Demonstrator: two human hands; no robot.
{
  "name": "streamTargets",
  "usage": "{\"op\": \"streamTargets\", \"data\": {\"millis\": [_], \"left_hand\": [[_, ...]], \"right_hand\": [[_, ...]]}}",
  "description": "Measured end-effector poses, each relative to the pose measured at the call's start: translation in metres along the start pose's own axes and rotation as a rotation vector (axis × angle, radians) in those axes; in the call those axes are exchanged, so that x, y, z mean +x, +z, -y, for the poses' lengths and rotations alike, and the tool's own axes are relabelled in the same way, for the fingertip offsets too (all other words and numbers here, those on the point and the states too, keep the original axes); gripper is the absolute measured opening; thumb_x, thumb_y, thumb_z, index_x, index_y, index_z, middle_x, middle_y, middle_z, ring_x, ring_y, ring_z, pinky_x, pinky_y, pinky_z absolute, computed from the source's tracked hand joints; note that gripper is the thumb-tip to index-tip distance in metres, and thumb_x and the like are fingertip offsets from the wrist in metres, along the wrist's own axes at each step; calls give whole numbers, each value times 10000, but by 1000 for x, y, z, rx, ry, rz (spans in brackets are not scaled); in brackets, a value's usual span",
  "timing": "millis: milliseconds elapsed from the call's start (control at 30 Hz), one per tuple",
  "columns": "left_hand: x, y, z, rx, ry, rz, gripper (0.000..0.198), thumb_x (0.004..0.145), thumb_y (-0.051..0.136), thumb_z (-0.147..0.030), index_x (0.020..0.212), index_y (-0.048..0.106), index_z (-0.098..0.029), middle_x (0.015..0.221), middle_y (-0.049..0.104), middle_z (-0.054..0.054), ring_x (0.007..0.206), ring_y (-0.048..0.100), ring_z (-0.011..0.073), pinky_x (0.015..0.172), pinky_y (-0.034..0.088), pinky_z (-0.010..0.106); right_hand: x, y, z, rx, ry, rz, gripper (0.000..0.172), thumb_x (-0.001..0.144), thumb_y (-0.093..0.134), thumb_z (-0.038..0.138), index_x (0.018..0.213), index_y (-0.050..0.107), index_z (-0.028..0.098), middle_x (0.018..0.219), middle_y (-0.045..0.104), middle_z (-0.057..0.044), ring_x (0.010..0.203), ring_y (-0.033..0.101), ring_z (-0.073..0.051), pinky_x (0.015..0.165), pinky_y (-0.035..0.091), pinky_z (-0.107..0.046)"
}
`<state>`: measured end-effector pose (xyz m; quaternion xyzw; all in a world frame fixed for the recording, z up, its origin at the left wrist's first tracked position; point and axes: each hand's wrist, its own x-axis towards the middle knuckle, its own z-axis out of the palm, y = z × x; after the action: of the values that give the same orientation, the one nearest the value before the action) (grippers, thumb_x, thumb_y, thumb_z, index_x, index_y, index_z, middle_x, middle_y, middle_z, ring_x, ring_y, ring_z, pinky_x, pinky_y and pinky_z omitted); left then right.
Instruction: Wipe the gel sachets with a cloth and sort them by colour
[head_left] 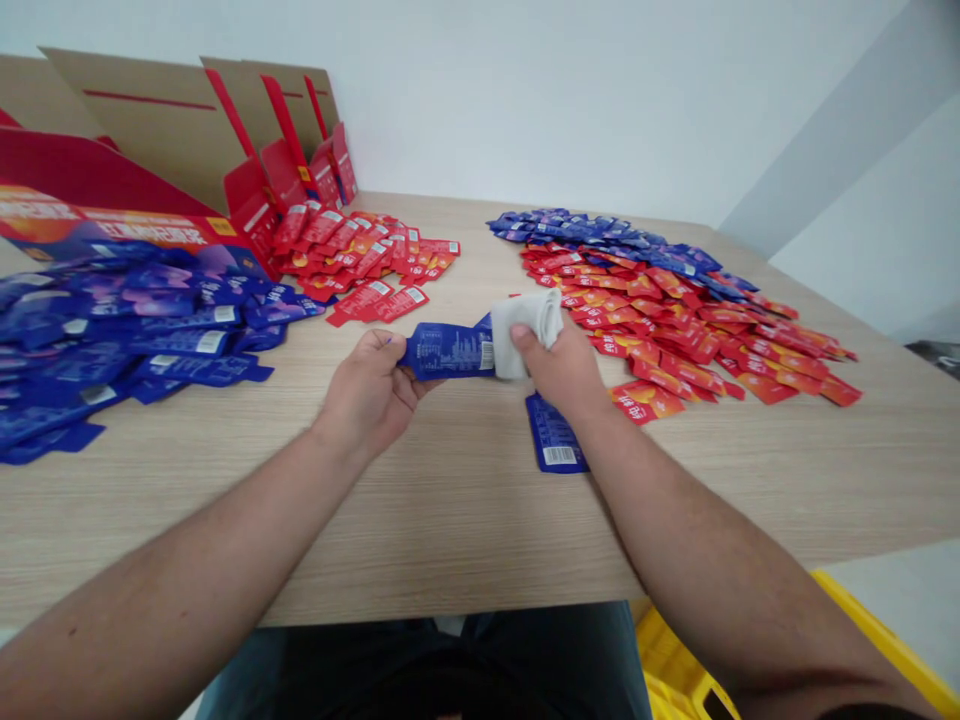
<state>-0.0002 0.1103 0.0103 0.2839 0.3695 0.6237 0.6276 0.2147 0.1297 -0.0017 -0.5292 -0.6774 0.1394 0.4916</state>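
Near the middle of the wooden table (465, 520), my left hand (373, 390) pinches the left end of a blue pouch (452, 351), its printed side up. My right hand (559, 360) grips a folded white cloth (517, 335), which lies over the pouch's right end. Part of another blue shape shows behind the held pouch, mostly hidden. Below my right hand, a blue pouch with a barcode (555, 436) lies on the table, partly covered by my wrist.
Blue pouches (150, 330) are heaped at the left, red pouches (352, 250) behind. Red cardboard boxes (112, 190) stand at the back left. Right of my hands lie red pouches (675, 320) and blue ones (600, 232). A yellow crate (679, 650) is below the table edge.
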Motion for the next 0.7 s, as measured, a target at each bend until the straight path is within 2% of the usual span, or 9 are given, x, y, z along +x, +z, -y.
{"op": "streamTargets", "data": {"millis": [67, 100, 167, 267, 367, 433, 500, 633, 700], "left_hand": [[0, 0, -3, -20, 5, 17, 127, 927, 478, -126, 823, 455, -195, 751, 671, -2, 698, 684, 153, 769, 623, 431], [-1, 0, -4, -25, 0, 26, 127, 926, 482, -127, 821, 456, -195, 755, 676, 1, 697, 686, 155, 761, 626, 428], [-3, 1, -4, -27, -22, 44, 124, 923, 494, -133, 820, 461, -194, 766, 684, 8, 695, 689, 158, 736, 630, 409], [-3, 1, -3, -28, -38, 44, 125, 921, 499, -133, 817, 466, -194, 766, 690, 12, 686, 690, 157, 708, 632, 384], [-2, 1, -3, -39, -22, 23, 125, 911, 496, -117, 817, 468, -195, 757, 687, 2, 684, 689, 152, 729, 632, 391], [-1, 1, -5, -44, -12, 17, 127, 911, 492, -116, 818, 468, -198, 749, 681, -5, 686, 686, 150, 746, 631, 398], [-2, 2, -5, -40, -7, 17, 137, 917, 487, -120, 812, 461, -203, 727, 668, -12, 670, 677, 146, 744, 630, 392], [-4, 2, -3, 2, -4, 43, 158, 923, 506, -134, 796, 450, -208, 667, 622, -32, 603, 632, 125, 723, 626, 360], [-4, 1, -2, 19, 8, 37, 163, 925, 514, -139, 795, 445, -209, 653, 605, -40, 594, 619, 120, 719, 623, 352]], "right_hand": [[2, -7, 3, 127, 8, -73, 460, 917, 554, 572, 1168, 635, 195, 1111, 725, -104, 1035, 668, -285, 888, 534, -435], [1, -8, 6, 165, -1, -69, 474, 920, 545, 589, 1173, 635, 198, 1130, 723, -102, 1052, 668, -285, 901, 535, -437], [-3, -4, 9, 161, -15, 8, 488, 896, 574, 609, 1152, 647, 200, 1132, 724, -106, 1061, 670, -296, 911, 534, -446], [-4, 8, 0, 59, 61, 122, 495, 843, 640, 595, 1116, 669, 183, 1071, 736, -125, 1028, 680, -327, 903, 532, -480], [1, 10, -12, 91, 127, 22, 483, 872, 609, 565, 1148, 659, 171, 1074, 735, -123, 1025, 683, -318, 910, 530, -486], [1, 6, -8, 184, 81, -71, 470, 911, 560, 565, 1176, 642, 185, 1123, 725, -107, 1051, 677, -290, 926, 530, -460], [-3, 1, 5, 228, 7, -79, 457, 933, 528, 573, 1187, 627, 206, 1159, 715, -93, 1064, 671, -268, 930, 530, -434], [-13, 2, 25, 8, -46, 112, 421, 873, 610, 573, 1086, 641, 212, 1039, 726, -102, 985, 673, -286, 886, 528, -434], [-9, 4, 17, -79, 21, 97, 426, 838, 645, 565, 1056, 648, 199, 1004, 722, -115, 977, 669, -306, 871, 526, -456]]}}
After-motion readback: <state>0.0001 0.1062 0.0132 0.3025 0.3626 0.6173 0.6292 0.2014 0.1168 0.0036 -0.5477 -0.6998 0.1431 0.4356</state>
